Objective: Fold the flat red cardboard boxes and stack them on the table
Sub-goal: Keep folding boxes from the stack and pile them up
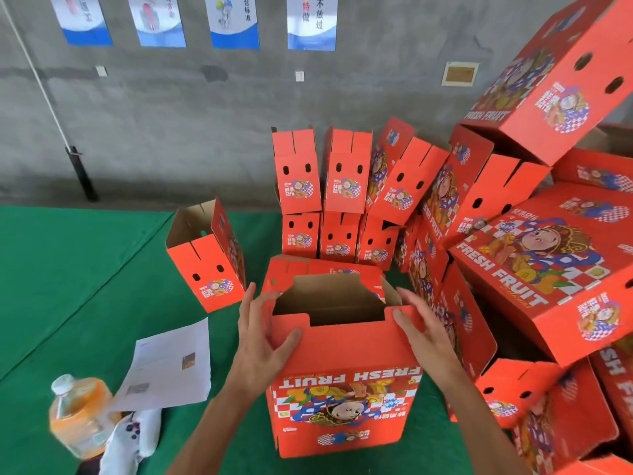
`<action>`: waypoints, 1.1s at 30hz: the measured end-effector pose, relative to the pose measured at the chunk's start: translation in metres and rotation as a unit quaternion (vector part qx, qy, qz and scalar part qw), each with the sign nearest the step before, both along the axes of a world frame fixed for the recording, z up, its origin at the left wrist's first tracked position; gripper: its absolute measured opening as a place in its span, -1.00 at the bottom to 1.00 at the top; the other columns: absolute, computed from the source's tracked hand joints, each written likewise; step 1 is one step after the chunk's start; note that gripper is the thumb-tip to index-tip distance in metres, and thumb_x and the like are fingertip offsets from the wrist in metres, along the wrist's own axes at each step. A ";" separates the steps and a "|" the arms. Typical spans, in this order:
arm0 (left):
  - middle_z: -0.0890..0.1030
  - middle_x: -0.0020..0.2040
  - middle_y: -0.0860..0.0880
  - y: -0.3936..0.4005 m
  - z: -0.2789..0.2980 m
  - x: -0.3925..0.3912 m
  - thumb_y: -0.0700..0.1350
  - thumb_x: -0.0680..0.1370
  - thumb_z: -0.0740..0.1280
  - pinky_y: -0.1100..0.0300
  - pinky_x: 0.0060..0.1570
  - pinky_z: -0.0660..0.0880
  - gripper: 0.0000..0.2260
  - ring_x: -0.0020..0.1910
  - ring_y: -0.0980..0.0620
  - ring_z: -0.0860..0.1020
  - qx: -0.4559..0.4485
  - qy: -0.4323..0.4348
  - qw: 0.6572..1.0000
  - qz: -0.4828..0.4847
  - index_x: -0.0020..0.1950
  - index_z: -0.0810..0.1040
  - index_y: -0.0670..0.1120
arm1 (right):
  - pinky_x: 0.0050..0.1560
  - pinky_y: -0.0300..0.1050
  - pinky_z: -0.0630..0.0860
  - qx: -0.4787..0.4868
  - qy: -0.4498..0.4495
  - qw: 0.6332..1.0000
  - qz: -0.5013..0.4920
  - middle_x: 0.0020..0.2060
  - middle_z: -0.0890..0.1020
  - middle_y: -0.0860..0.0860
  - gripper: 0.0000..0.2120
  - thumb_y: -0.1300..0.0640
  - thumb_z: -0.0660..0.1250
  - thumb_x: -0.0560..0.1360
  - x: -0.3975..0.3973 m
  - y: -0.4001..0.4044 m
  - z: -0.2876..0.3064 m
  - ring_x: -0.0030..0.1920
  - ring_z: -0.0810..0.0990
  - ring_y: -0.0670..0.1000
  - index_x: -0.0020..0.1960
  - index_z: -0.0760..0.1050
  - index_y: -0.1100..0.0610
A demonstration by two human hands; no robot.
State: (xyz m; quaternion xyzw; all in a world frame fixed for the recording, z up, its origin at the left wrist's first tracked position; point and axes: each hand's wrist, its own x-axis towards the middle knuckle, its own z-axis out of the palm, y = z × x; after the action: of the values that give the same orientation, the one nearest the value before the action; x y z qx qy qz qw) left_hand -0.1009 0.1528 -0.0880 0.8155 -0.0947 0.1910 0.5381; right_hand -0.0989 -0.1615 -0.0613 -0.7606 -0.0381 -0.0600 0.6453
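Gripping the open red box point(342, 371) by its top flaps, the left hand point(263, 341) and right hand point(424, 334) hold it upright on the green table point(85, 269) beside stacked boxes point(342, 200).

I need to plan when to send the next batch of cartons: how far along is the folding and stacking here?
Well under way. Folded red boxes stand two rows high against the wall, and more are piled at the right. One folded box stands apart, not yet stacked. The left hand and right hand hold a box with its top open. I cannot see any flat blanks left.
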 end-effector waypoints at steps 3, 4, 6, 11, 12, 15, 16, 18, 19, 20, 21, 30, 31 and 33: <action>-0.02 0.66 0.23 0.001 0.010 0.003 0.21 0.49 0.46 -0.27 0.50 0.32 -0.45 0.66 0.15 -0.02 0.041 -0.017 0.998 -0.036 0.39 0.32 0.13 | 0.30 -0.33 0.40 -0.171 -0.089 0.981 0.008 0.57 0.22 -0.29 -0.55 -0.01 0.26 0.69 0.001 -0.006 0.005 0.48 0.27 -0.37 0.49 0.32 -0.42; -0.02 0.67 0.23 0.004 0.014 0.005 0.21 0.49 0.45 -0.25 0.52 0.28 -0.46 0.67 0.12 -0.03 0.082 -0.029 0.995 -0.045 0.37 0.32 0.14 | 0.24 -0.35 0.41 -0.213 -0.115 0.970 0.026 0.59 0.12 -0.33 -0.52 0.04 0.25 0.70 0.003 -0.009 0.010 0.46 0.24 -0.41 0.51 0.30 -0.41; 0.00 0.67 0.24 0.011 0.021 0.008 0.26 0.52 0.39 -0.23 0.56 0.18 -0.43 0.67 0.06 -0.08 0.190 -0.044 0.979 -0.061 0.47 0.30 0.20 | -0.01 -0.28 0.55 -0.302 -0.128 0.943 0.054 0.59 0.10 -0.33 -0.57 0.03 0.24 0.70 0.010 -0.013 0.020 0.35 0.41 -0.35 0.49 0.38 -0.34; 0.29 0.54 0.08 0.022 0.038 0.014 0.41 0.53 0.27 -0.29 0.37 0.43 -0.46 0.53 -0.08 0.22 0.358 -0.084 0.930 0.009 0.36 0.55 0.10 | 0.03 -0.05 0.50 -0.503 -0.096 0.859 -0.018 0.23 0.42 -0.25 -0.63 -0.37 0.14 0.61 0.024 -0.026 0.036 0.07 0.52 -0.17 0.32 0.46 -0.26; 0.32 0.48 0.04 0.024 0.039 0.015 0.43 0.50 0.30 -0.23 0.31 0.50 -0.44 0.48 -0.08 0.27 0.352 -0.082 0.932 0.038 0.31 0.56 0.07 | 0.05 -0.02 0.51 -0.508 -0.082 0.857 -0.037 0.18 0.43 -0.25 -0.61 -0.41 0.15 0.58 0.025 -0.030 0.036 0.10 0.50 -0.16 0.29 0.44 -0.27; 0.31 0.40 0.00 0.027 0.036 0.014 0.42 0.41 0.41 -0.12 0.15 0.60 -0.37 0.42 -0.05 0.29 0.326 -0.052 0.940 0.082 0.30 0.51 0.03 | 0.10 0.01 0.54 -0.454 -0.041 0.888 -0.061 0.24 0.51 -0.22 -0.59 -0.37 0.28 0.54 0.026 -0.037 0.026 0.14 0.55 -0.10 0.33 0.42 -0.26; 0.30 0.41 0.00 0.026 0.035 0.013 0.38 0.41 0.44 -0.12 0.12 0.62 -0.37 0.42 -0.05 0.28 0.324 -0.041 0.941 0.086 0.32 0.49 0.03 | 0.16 0.01 0.54 -0.429 -0.038 0.900 -0.060 0.32 0.51 -0.20 -0.56 -0.31 0.33 0.55 0.026 -0.036 0.020 0.21 0.56 -0.08 0.38 0.39 -0.24; 0.27 0.49 0.03 0.021 0.032 0.010 0.22 0.44 0.51 -0.11 0.09 0.64 -0.43 0.47 -0.02 0.29 0.315 -0.043 0.945 0.073 0.36 0.47 0.03 | 0.34 -0.02 0.45 -0.376 -0.049 0.924 -0.048 0.49 0.38 -0.26 -0.39 -0.20 0.39 0.57 0.025 -0.030 0.011 0.42 0.42 -0.12 0.55 0.22 -0.27; 0.24 0.55 0.06 0.017 0.028 0.009 0.09 0.47 0.51 -0.10 0.15 0.63 -0.47 0.52 0.00 0.29 0.307 -0.058 0.949 0.050 0.39 0.46 0.02 | 0.38 -0.05 0.38 -0.345 -0.054 0.936 -0.039 0.52 0.26 -0.35 -0.26 -0.16 0.41 0.58 0.024 -0.025 0.009 0.46 0.33 -0.18 0.60 0.07 -0.32; 0.21 0.60 0.08 0.014 0.025 0.007 -0.06 0.51 0.48 -0.08 0.26 0.58 -0.49 0.56 0.03 0.28 0.301 -0.076 0.951 0.013 0.44 0.44 0.00 | 0.38 -0.08 0.35 -0.315 -0.057 0.947 -0.031 0.52 0.17 -0.41 -0.16 -0.11 0.43 0.58 0.023 -0.021 0.008 0.45 0.30 -0.21 0.62 -0.08 -0.38; 0.19 0.63 0.07 0.010 0.022 0.005 -0.20 0.53 0.41 -0.06 0.38 0.50 -0.47 0.59 0.03 0.26 0.300 -0.095 0.949 -0.028 0.50 0.41 -0.02 | 0.33 -0.08 0.35 -0.293 -0.055 0.954 -0.031 0.51 0.13 -0.43 -0.07 -0.07 0.44 0.58 0.023 -0.017 0.006 0.40 0.35 -0.21 0.60 -0.19 -0.42; 0.15 0.52 0.42 0.005 0.020 0.023 -0.23 0.42 0.31 -0.15 0.50 0.21 -0.22 0.52 0.07 0.16 0.300 0.004 0.951 -0.080 0.60 0.24 0.19 | 0.42 -0.07 0.43 -0.324 -0.115 0.939 0.007 0.44 0.42 -0.19 -0.19 0.39 0.28 0.58 0.015 -0.003 -0.016 0.43 0.37 -0.24 0.59 0.18 -0.32; 0.14 0.49 0.47 0.006 0.021 0.026 -0.19 0.42 0.34 -0.16 0.51 0.20 -0.22 0.51 0.09 0.16 0.274 0.031 0.957 -0.089 0.60 0.23 0.22 | 0.51 -0.07 0.35 -0.314 -0.132 0.940 0.016 0.45 0.41 -0.19 -0.21 0.44 0.27 0.56 0.016 -0.002 -0.018 0.49 0.31 -0.24 0.57 0.27 -0.26; 0.10 0.48 0.52 0.009 0.022 0.034 0.00 0.44 0.37 -0.17 0.52 0.14 -0.22 0.51 0.09 0.16 0.263 0.065 0.958 -0.091 0.62 0.16 0.28 | 0.55 -0.03 0.31 -0.290 -0.157 0.944 0.030 0.45 0.42 -0.21 -0.25 0.50 0.26 0.52 0.014 0.000 -0.019 0.52 0.29 -0.20 0.53 0.38 -0.15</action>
State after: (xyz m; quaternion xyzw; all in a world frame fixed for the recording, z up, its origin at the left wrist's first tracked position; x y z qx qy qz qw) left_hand -0.0671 0.1618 -0.0657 0.9268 -0.1801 0.0556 0.3247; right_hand -0.0850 -0.1611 -0.0801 -0.8942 -0.1774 -0.1461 0.3842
